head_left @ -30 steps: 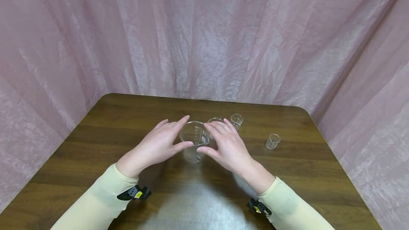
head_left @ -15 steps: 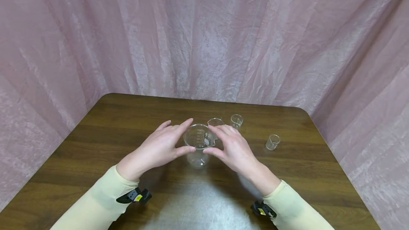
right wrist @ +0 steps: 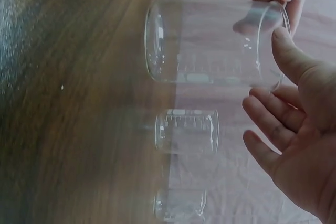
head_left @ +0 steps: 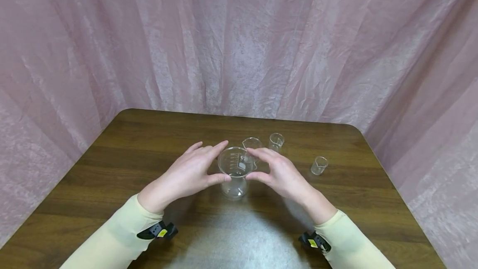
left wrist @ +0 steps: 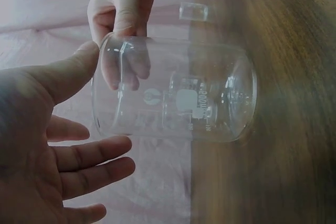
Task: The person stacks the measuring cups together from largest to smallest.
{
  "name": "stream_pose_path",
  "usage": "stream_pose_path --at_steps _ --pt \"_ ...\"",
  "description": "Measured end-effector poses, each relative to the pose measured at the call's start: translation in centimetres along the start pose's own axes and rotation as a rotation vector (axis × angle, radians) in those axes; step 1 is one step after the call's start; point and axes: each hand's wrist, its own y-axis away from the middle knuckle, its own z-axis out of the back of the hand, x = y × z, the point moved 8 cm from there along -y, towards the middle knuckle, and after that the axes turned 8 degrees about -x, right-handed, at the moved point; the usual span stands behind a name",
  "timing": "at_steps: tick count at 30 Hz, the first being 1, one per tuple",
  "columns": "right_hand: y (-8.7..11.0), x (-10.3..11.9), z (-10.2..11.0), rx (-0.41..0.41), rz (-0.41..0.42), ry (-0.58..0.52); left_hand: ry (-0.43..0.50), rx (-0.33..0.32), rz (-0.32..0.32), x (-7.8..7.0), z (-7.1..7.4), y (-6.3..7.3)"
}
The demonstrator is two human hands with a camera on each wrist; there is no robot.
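Note:
A large clear glass beaker (head_left: 236, 163) with white printed markings stands upright between both hands in the head view. My left hand (head_left: 188, 170) holds it at the left of its rim, thumb in front and forefinger toward the back. On the opposite side my right hand (head_left: 279, 172) grips the rim the same way. The left wrist view shows the left thumb (left wrist: 79, 64) at the rim, with the other fingers spread out straight. From the right wrist, the right thumb (right wrist: 291, 56) presses the rim of the glass, its base close over the wood.
Behind the right fingers stands a medium beaker (head_left: 251, 143), partly hidden. A small beaker (head_left: 276, 141) is just to its right, and a smaller one (head_left: 319, 165) stands farther right. The brown wooden table (head_left: 157, 136) ends at pink curtains (head_left: 239, 45).
The large beaker has shifted right and slightly nearer, with both hands moving along with it. More of the medium beaker now shows behind the right hand. The other beakers stay put.

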Motion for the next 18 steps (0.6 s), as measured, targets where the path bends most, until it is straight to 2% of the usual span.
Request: stream_pose_path --at_steps 6,12,18 --pt "0.1 -0.5 0.1 0.033 -0.019 -0.087 -0.010 -0.014 -0.018 -0.2 -0.5 0.0" --pt "0.4 -1.0 0.4 0.067 -0.102 -0.146 -0.002 -0.011 -0.022 -0.3 -0.8 -0.1" --pt "0.6 -1.2 0.2 0.073 -0.156 -0.187 0.062 -0.006 0.041 0.4 -1.3 -0.1"
